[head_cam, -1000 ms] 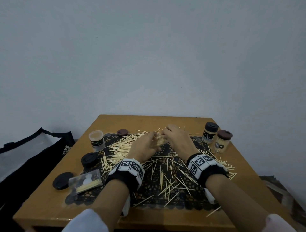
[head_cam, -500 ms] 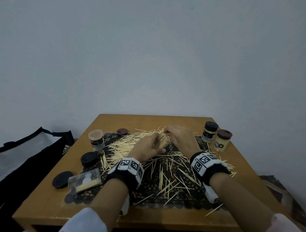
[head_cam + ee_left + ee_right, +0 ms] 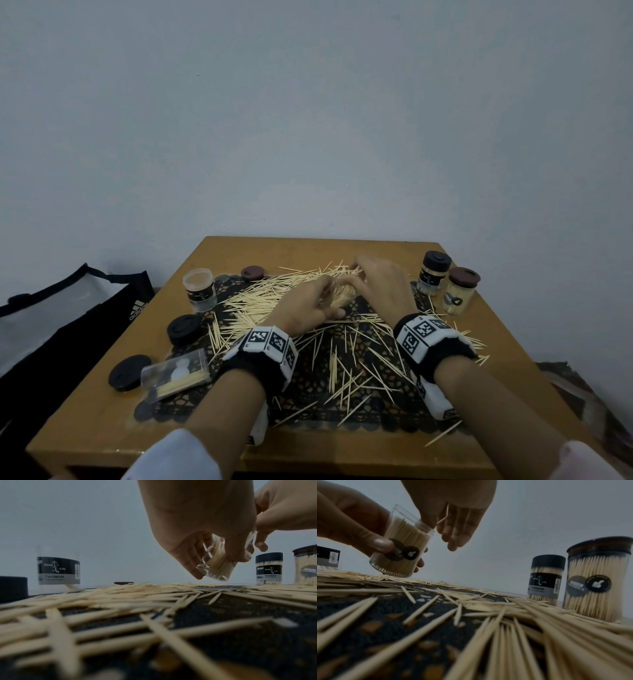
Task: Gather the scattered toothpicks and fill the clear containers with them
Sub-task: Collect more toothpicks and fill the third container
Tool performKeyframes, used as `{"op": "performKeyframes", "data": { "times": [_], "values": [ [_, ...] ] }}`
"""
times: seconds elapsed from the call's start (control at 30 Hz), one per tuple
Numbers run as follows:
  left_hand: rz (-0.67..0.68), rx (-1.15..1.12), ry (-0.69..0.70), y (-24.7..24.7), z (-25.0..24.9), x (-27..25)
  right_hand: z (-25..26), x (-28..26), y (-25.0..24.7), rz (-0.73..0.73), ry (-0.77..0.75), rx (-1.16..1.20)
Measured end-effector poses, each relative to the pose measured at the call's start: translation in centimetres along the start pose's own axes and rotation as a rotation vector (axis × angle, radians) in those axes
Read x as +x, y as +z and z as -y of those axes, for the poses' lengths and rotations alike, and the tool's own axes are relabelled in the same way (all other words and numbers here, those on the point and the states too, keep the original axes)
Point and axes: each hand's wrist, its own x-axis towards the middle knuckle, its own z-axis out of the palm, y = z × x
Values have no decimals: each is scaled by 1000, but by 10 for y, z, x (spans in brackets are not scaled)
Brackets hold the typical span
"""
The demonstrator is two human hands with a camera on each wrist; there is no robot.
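Left hand (image 3: 351, 520) grips tilted clear container (image 3: 400, 550) packed with toothpicks above the desk (image 3: 507, 346); right hand (image 3: 457, 524), fingers loosely extended, pinches one toothpick (image 3: 442, 519) at its mouth.

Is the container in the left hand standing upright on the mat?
No: the left hand holds the container tilted, lifted above the mat.

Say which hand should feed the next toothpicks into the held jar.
Right. The left hand grips the tilted jar, so it is busy. The right hand sits at the jar's mouth, a toothpick at its fingers, with loose toothpicks lying below.
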Motion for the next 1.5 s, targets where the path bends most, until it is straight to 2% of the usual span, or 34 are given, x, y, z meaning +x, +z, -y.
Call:
{"op": "performKeyframes", "data": {
  "times": [0.17, 0.37, 0.53, 0.73, 0.87, 0.93, 1.03, 1.13, 1.23, 1.33, 1.5],
  "values": [
    [-12, -20, -14, 0, 2, 1, 5, 1, 2, 37, -109, 73],
    [-16, -36, 1, 0, 0, 0, 11, -1, -3, 204, -143, 115],
    [-61, -48, -15, 0, 2, 0, 11, 0, -5, 82, -137, 177],
    [-74, -48, -27, 0, 4, 0, 6, -1, 0, 142, -34, 202],
    [-84, -44, -35, 0, 5, 0, 7, -2, 1, 247, -107, 181],
    [-80, -33, -43, 0, 5, 0, 8, -2, 2, 223, -139, 163],
    [-87, 18, -48, 0, 4, 0, 8, -2, -1, 199, -90, 169],
    [-142, 57, -39, -1, 5, -1, 7, -3, -1, 356, -14, 171],
    [-205, 141, -21, -3, 7, -3, 4, -5, 5, 505, -17, 200],
    [-246, 171, 8, -2, 9, -1, 3, -4, 9, 442, -4, 263],
    [-287, 182, 20, -2, 14, 1, 3, -1, 7, 298, -35, 149]
  ]
}}
